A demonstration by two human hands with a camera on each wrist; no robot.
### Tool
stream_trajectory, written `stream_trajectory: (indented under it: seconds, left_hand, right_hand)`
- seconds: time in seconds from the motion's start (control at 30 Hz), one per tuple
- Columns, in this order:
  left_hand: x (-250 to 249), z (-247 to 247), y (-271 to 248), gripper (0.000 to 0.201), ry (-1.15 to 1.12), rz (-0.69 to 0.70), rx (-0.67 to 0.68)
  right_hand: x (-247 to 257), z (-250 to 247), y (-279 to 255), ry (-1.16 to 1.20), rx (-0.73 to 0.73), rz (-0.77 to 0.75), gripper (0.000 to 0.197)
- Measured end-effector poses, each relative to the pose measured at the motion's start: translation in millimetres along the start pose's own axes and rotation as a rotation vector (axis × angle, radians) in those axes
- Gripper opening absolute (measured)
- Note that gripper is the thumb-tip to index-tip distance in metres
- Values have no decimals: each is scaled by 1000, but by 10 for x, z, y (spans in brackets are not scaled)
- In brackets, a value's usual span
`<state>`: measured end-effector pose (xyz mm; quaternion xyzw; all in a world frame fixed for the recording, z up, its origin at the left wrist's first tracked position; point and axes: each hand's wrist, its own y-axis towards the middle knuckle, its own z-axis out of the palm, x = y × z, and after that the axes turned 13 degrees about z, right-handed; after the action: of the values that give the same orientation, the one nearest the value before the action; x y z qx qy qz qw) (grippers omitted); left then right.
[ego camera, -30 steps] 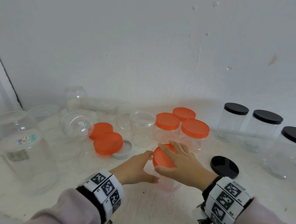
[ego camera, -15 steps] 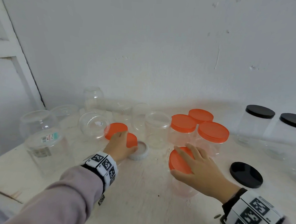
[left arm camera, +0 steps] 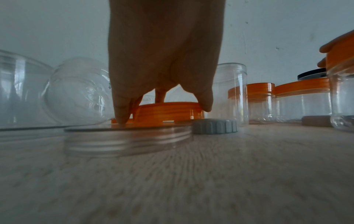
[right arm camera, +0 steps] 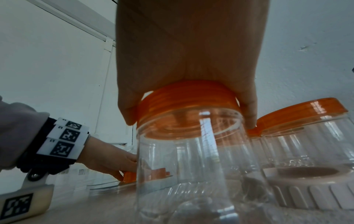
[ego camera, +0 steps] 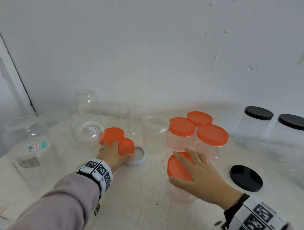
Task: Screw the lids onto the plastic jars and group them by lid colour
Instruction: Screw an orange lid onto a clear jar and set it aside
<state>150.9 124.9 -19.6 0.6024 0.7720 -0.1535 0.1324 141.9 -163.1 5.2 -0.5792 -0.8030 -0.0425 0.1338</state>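
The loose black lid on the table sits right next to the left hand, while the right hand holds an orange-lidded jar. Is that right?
Not quite. The head view shows the loose black lid lying beside the right hand, far from the left hand. The rest holds: the right hand grips the orange-lidded jar.

Both arms wear loose pale lilac-grey fabric sleeves (ego camera: 60, 203) ending in dark knit cuffs (ego camera: 238, 202). Each wrist carries a white segmented plastic band (ego camera: 99, 170) printed with square black-and-white coded markers and small digits. At the left band's 6 o'clock side hangs a cream plastic block (right arm camera: 25, 201) bearing another coded marker, fixed by a black bracket.
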Motion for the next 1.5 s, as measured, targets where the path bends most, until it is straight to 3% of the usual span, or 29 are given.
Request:
stream_trajectory:
  seconds: [0.43,0.73,0.97,1.17,1.33,1.5]
  left_hand:
    - [60,50,2,88,-26,25,-45]
    - [74,85,26,89,-29,20,-57]
    - [116,97,66,90,-42,20,-51]
    - [126,103,53,90,-52,22,-70]
    - [112,96,32,91,-72,27,-89]
    - [94,76,13,90,-96,21,-102]
  right_hand:
    - [-16,-37,-24,33,32,-36,80]
    - [-195,-272,-93,179,142,-80,95]
    - [-865,-818,-9,300,-88,225,86]
    - [-1276,-837,362,145,-290,589,92]
    - [-1344,-734,683,166,-379,618,98]
    - [-1370,-654,862,134,-319,660,98]
